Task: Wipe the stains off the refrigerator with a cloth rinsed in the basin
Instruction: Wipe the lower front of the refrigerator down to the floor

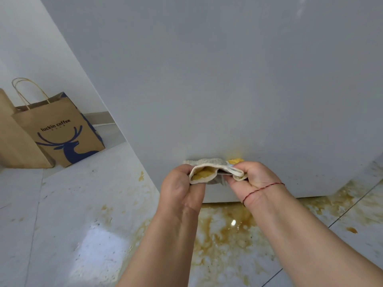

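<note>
Well to the left of the hands, two brown kraft paper bags stand on the floor; the nearer paper bag (pixel 60 129) has twisted cord handles, a dark blue deer print and the words "luckin coffee", and the plain second bag (pixel 14 139) stands against its left side. The floor (pixel 62 224) is of glossy pale tiles, smeared with a brownish-yellow spill (pixel 226 239) that spreads below and to the right of the wrists. The left hand (pixel 182 185) has its fingers curled round the left end of the cloth (pixel 209 169), pinching the fold. The cloth is a small, coarse-woven, off-white piece, bunched and folded, with yellow staining in its inner fold and at its upper right corner. It sits between both hands, its far edge touching the lower part of the refrigerator (pixel 228 79), a smooth, matt grey-white panel. A faint yellow stain (pixel 236 151) marks the panel just above the cloth's right end. The right hand (pixel 255 179) pinches the cloth's right end, fingers curled; a thin red string (pixel 263 189) circles that wrist.
</note>
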The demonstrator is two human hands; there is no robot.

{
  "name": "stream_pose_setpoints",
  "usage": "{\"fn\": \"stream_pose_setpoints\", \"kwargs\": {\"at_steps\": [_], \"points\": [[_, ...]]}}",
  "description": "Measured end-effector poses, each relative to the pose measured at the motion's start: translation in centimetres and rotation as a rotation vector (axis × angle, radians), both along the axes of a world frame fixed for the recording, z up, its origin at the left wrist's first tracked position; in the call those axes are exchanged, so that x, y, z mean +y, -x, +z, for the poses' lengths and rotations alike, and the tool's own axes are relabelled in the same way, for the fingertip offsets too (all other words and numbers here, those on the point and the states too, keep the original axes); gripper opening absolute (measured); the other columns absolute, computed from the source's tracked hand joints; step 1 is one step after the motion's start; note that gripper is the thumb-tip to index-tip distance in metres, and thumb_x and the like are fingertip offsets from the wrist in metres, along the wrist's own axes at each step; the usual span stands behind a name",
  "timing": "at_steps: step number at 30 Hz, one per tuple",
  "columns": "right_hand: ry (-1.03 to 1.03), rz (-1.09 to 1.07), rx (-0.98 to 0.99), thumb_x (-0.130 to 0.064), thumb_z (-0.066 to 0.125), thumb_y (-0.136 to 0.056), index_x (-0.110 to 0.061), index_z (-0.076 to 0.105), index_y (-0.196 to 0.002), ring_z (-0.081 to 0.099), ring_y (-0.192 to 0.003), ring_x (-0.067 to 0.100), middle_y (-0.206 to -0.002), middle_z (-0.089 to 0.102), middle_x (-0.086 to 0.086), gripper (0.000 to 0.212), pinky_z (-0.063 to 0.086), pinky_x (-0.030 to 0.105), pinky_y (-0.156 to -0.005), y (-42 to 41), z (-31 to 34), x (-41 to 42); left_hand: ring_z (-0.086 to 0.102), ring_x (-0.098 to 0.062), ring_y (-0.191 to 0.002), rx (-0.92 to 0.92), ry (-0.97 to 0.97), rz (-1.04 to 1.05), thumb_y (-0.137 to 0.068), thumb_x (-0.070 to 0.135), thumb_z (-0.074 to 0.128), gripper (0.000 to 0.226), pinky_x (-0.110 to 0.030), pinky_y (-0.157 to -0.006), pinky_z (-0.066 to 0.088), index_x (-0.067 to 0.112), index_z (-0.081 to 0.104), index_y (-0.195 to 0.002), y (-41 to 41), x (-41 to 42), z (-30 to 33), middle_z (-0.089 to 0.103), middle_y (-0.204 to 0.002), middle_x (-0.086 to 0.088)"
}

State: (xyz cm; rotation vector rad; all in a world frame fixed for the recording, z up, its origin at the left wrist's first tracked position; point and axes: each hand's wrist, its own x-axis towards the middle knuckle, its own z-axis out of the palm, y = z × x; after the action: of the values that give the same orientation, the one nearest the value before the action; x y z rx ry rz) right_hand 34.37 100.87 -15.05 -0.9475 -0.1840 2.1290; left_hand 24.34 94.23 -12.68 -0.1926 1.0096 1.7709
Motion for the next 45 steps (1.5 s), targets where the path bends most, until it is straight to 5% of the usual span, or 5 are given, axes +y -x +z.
{"fn": "stream_pose_setpoints", "kwargs": {"at_steps": [10,16,29,38,45], "points": [[-0.245,0.003,0.016,0.018,0.038,-0.085,0.010,0.052,-0.086,0.057,-0.062,0.021,-0.081,0.050,0.014,0.016,0.054,0.023,-0.048,-1.7,5.9,-1.6,0.055,-0.015,-0.036,0.184,-0.304,-0.065,-0.088,-0.017,0.025,0.066,-0.021,-0.041,0.048,0.003,0.059,-0.036,-1.4,-1.7,5.8,0.052,-0.046,-0.008],[-0.437,0.041,0.062,0.014,0.054,-0.064,0.001,0.059,-0.105,0.051,-0.093,0.043,-0.091,0.055,0.023,0.043,0.029,0.065,-0.104,-4.7,6.3,-4.7,0.061,-0.038,-0.114,0.109,-0.371,-0.216,-0.074,-0.003,0.040,0.050,-0.051,-0.098,0.047,-0.005,0.057,-0.121,-1.6,-4.9,5.6,0.063,-0.121,-0.026],[0.018,0.300,-0.190,-0.029,0.055,-0.090,0.002,0.066,-0.109,0.065,-0.101,0.040,-0.110,0.067,0.024,0.038,0.048,0.052,-0.092,-9.4,-1.9,-6.0,0.072,-0.037,-0.081,-0.125,0.108,-0.340,-0.093,0.007,0.047,0.029,-0.054,-0.070,0.057,-0.012,0.059,-0.112,-3.3,-8.2,-2.1,0.068,-0.106,-0.028],[-0.467,0.293,-0.767,-0.030,0.063,-0.088,-0.020,0.061,-0.111,0.058,-0.099,0.008,-0.112,0.062,-0.002,0.025,0.048,0.033,-0.088,-11.1,-5.9,-5.1,0.069,-0.036,-0.087,0.108,0.160,-0.447,-0.098,0.015,0.047,0.024,-0.062,-0.085,0.051,-0.001,0.063,-0.108,-4.7,-7.8,-3.7,0.070,-0.101,-0.022],[-0.223,0.552,-0.301,-0.051,0.055,-0.084,-0.003,0.070,-0.109,0.064,-0.107,0.030,-0.111,0.069,0.016,0.057,0.044,0.044,-0.100,-12.6,-6.8,-4.4,0.066,-0.033,-0.085,0.217,0.130,-0.668,-0.089,0.015,0.056,0.022,-0.049,-0.085,0.053,0.001,0.065,-0.104,-4.8,-7.4,-3.2,0.067,-0.096,-0.020]]}}
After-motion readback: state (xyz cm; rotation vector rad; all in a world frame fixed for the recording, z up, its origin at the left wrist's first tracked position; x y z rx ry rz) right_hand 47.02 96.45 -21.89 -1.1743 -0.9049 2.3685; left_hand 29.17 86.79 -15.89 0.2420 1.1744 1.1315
